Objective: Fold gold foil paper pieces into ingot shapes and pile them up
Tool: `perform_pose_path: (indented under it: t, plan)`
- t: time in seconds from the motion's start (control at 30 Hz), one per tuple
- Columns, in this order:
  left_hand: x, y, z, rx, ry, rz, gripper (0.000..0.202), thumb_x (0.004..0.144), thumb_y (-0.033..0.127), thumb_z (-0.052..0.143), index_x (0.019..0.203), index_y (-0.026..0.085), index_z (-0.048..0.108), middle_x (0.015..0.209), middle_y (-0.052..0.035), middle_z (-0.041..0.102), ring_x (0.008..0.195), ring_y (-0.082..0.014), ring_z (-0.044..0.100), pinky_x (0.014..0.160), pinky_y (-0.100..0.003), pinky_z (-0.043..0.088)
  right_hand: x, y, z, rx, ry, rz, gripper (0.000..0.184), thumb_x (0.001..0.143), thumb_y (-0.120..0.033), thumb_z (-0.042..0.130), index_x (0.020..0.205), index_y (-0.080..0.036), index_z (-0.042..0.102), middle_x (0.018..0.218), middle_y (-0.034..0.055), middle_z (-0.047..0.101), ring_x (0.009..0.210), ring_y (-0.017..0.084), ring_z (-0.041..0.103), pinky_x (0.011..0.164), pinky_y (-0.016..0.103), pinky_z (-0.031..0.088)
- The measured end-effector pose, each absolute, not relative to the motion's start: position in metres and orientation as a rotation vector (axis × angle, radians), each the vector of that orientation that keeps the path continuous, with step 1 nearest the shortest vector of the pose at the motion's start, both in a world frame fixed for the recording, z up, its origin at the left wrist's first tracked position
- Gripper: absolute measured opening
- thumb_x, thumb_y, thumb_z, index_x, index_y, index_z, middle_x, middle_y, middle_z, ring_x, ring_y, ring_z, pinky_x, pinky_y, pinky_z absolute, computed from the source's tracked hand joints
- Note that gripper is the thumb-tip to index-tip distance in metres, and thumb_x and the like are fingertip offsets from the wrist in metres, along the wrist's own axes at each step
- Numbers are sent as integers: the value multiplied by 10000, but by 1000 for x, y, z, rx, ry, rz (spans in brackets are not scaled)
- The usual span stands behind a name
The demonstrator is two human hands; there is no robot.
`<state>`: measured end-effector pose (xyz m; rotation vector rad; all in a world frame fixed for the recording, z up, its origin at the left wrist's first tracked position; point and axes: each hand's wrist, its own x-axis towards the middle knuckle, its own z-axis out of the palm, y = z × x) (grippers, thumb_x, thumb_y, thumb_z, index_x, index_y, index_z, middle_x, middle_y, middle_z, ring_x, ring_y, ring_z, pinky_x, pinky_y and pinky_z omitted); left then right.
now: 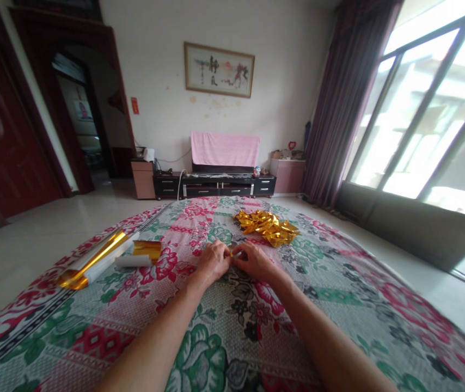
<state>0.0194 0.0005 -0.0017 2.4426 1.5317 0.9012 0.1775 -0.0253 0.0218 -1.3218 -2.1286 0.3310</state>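
My left hand [213, 259] and my right hand [254, 261] meet over the middle of the flowered cloth [200, 354]. Between their pinched fingertips shows a small piece of gold foil paper [236, 254], pale on one side. Most of that piece is hidden by the fingers, so its folded form cannot be made out. Just beyond my right hand lies a pile of folded gold foil pieces [267, 226]. Off to the left rest gold foil sheets [105, 258] with white backs, partly curled, and a smaller curled sheet [146, 251] beside them.
Past the cloth's far edge stands a low black cabinet [218, 188], with a pink cloth [225, 148] draped over what looks like a television. Purple curtains [334, 103] and large windows [424, 114] are on the right. A dark red door [7, 120] is at the left.
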Motion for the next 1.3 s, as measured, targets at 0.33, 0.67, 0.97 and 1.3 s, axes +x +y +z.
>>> perform_pose_path:
  t: [0.33,0.67,0.97,1.3]
  plan:
    - [19,2,-3,2375,1507,952,59,694,214,592,732,171,605,815,-37,583,820,-165,545,780,-291,422,179,-28,26,-1337,-2164,361,150,695,-171,591,835,-130,628,733,21,582,625,107,525,571,195,391]
    - [15,4,-4,2391,1357,1000,59,701,198,603,708,184,660,834,-38,616,835,-155,566,806,-278,440,183,-25,23,-1278,-2192,365,178,670,-132,577,837,-148,635,763,9,580,641,93,515,590,183,391]
    - [11,8,-5,2381,1310,948,135,714,163,562,712,198,692,876,-31,634,850,-142,577,834,-257,442,183,-27,28,-1276,-2189,385,207,654,-109,566,835,-160,652,715,-3,589,613,93,513,582,185,393]
    - [12,11,-9,2398,1311,995,110,695,153,580,701,185,685,851,-36,639,829,-140,586,800,-249,456,184,-25,24,-1182,-2267,282,189,673,-100,554,787,-184,680,741,3,622,710,119,534,675,211,406]
